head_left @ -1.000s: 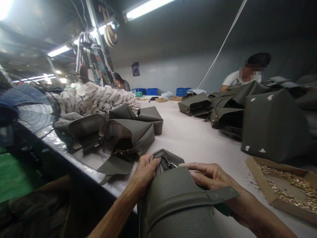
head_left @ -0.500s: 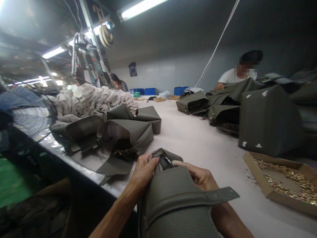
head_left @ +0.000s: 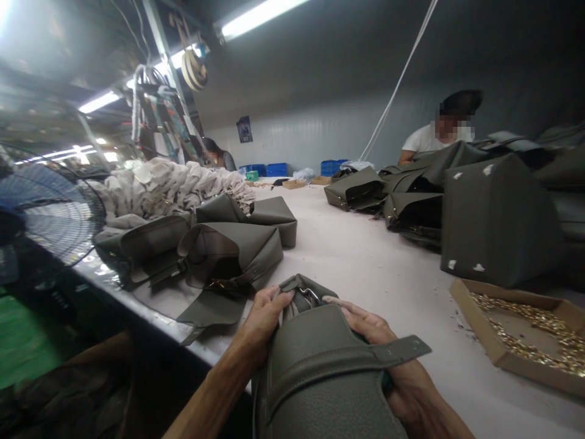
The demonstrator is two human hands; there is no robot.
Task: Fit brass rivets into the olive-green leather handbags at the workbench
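Note:
A dark olive leather handbag lies at the table's near edge, its strap sticking out to the right. My left hand grips the far end of the bag, thumb pressed on the edge beside pale lining cloth. A shiny metal clasp shows between my hands. On the other side, my right hand is closed on the bag's edge, a covered index fingertip by the clasp; its lower fingers are hidden behind the leather.
Several unfinished olive bags lie ahead on the left, before a heap of pale linings. More bags are piled at right, near a cardboard tray of small gold metal pieces. A fan stands left; a co-worker sits beyond.
My right hand has shifted slightly, its fingers straighter along the bag's edge. The strap end has moved a little left and up. My left hand stays in almost the same place.

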